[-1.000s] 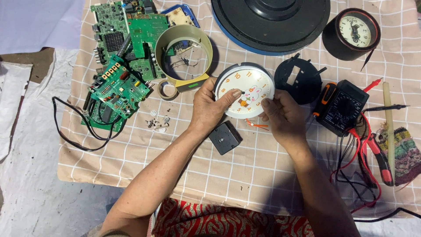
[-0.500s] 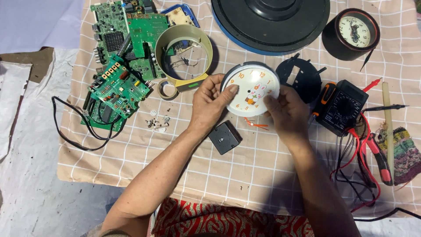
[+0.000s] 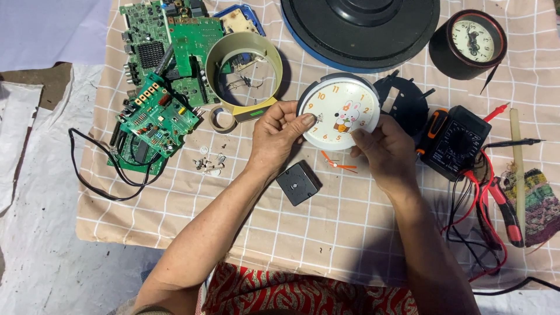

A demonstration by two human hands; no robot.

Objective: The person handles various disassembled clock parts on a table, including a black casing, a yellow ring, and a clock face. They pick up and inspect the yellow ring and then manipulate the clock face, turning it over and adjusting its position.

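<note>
1. Clock dial (image 3: 340, 114): a round white face with orange numerals and a small cartoon figure, held above the checked cloth on the table (image 3: 350, 233), centre-far, just near of the large black disc (image 3: 360, 23).
2. Left hand (image 3: 279, 137): grip closed on the dial's left rim, thumb on the face, fingers behind.
3. Right hand (image 3: 385, 149): grip closed on the dial's near-right rim, thumb tip on the face. Holding by opposite edges appears meant to leave the centre unobstructed.
4. Orientation: the face points up toward the camera, tilted slightly. Being round, it has no long axis; the numeral ring sits rotated a little clockwise.
5. Orange clock hands (image 3: 338, 165) lie loose on the cloth just near of the dial, apart from it.
6. Black square movement box (image 3: 298, 183) lies between the forearms.
7. Multimeter (image 3: 458, 141) sits to the right, green circuit boards (image 3: 160, 87) far left.
</note>
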